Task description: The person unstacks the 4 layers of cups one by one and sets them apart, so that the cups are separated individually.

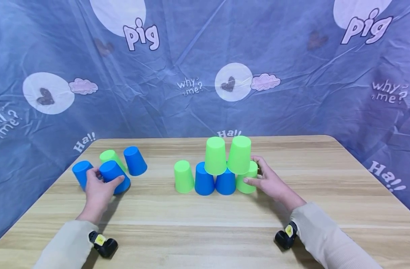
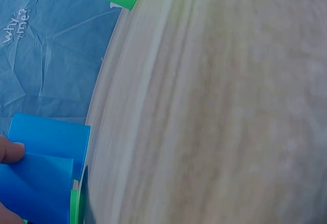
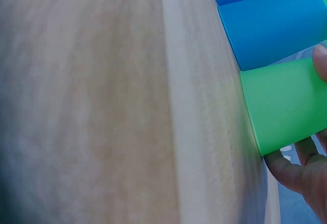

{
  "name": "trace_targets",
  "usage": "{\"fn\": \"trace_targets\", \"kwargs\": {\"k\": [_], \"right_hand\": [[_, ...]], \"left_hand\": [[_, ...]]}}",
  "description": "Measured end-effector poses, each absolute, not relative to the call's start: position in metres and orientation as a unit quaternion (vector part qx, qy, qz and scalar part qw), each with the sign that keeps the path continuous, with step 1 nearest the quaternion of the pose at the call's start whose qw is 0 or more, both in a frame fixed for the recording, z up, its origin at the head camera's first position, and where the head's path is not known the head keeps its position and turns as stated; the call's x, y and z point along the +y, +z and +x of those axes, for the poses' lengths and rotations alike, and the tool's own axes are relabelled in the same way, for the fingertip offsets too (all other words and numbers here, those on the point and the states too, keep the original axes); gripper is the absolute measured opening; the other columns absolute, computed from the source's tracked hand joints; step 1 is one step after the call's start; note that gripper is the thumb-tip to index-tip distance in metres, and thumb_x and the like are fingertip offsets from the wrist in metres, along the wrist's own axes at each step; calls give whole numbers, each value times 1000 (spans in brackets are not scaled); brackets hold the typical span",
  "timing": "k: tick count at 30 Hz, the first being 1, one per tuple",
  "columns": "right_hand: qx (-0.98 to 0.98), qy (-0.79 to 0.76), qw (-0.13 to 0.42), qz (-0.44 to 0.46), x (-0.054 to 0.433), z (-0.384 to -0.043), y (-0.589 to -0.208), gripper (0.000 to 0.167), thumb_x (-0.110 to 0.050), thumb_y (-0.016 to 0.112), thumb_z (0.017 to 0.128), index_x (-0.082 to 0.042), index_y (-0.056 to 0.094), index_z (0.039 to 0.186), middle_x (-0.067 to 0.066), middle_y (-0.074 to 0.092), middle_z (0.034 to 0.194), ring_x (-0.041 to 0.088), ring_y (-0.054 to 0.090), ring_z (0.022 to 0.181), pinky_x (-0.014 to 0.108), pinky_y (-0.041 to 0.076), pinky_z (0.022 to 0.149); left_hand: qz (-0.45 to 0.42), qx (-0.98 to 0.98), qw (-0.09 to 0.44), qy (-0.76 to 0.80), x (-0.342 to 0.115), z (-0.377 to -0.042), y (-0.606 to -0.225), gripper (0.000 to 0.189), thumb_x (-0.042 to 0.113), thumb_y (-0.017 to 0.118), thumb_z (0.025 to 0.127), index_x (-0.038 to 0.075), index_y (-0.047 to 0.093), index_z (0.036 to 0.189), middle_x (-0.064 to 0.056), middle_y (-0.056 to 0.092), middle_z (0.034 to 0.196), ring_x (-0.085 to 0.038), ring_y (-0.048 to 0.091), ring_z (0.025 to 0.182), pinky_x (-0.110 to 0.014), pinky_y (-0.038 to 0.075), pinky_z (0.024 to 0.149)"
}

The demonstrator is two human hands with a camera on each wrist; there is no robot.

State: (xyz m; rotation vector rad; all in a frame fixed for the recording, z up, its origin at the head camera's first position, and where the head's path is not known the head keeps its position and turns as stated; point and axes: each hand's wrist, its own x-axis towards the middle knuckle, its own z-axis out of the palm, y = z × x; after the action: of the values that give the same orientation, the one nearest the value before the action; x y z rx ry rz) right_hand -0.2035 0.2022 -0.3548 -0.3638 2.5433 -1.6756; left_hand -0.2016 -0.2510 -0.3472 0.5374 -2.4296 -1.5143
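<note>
On the left, my left hand (image 1: 99,190) grips a blue cup (image 1: 115,175), thumb on its near right side. Upside down and slightly tilted, this blue cup (image 2: 41,185) overlaps another blue cup in the left wrist view. My right hand (image 1: 268,181) holds an upside-down green cup (image 1: 246,185) at the right end of a row. Its thumb lies on the front, with fingers around the right side of the green cup (image 3: 286,106). Two blue cups (image 1: 205,181) and another green cup (image 1: 183,177) complete that row. Two green cups (image 1: 215,155) rest on top.
Around my left hand stand a blue cup (image 1: 80,172), a green cup (image 1: 108,155) partly hidden, and a blue cup (image 1: 135,161) farther back. The wooden table (image 1: 191,239) ends at a blue printed cloth (image 1: 178,112) behind.
</note>
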Motion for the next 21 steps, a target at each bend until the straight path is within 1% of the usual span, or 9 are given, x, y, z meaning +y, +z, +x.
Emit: {"fn": "trace_targets", "kwargs": {"k": [8, 14, 21], "right_hand": [[828, -547, 40, -118, 202, -202, -353, 69, -10, 65, 83, -9, 24, 139, 21, 40, 132, 41, 39, 121, 62, 28, 101], [828, -547, 38, -118, 202, -202, -354, 69, -11, 65, 83, -8, 25, 138, 21, 40, 131, 41, 39, 121, 62, 28, 100], [831, -542, 39, -114, 202, -203, -355, 69, -11, 65, 83, -9, 25, 138, 21, 40, 132, 41, 38, 122, 63, 27, 101]], "left_hand": [[179, -829, 108, -519, -251, -203, -350, 79, 18, 64, 86, 1, 9, 140, -30, 14, 148, -46, 18, 135, -60, 23, 106], [174, -831, 98, -518, -251, -203, -351, 80, 18, 64, 86, 1, 8, 141, -30, 13, 148, -46, 17, 135, -61, 23, 105], [171, -838, 91, -510, -251, -206, -352, 80, 18, 65, 86, 1, 9, 141, -31, 16, 147, -46, 20, 134, -61, 24, 105]]}}
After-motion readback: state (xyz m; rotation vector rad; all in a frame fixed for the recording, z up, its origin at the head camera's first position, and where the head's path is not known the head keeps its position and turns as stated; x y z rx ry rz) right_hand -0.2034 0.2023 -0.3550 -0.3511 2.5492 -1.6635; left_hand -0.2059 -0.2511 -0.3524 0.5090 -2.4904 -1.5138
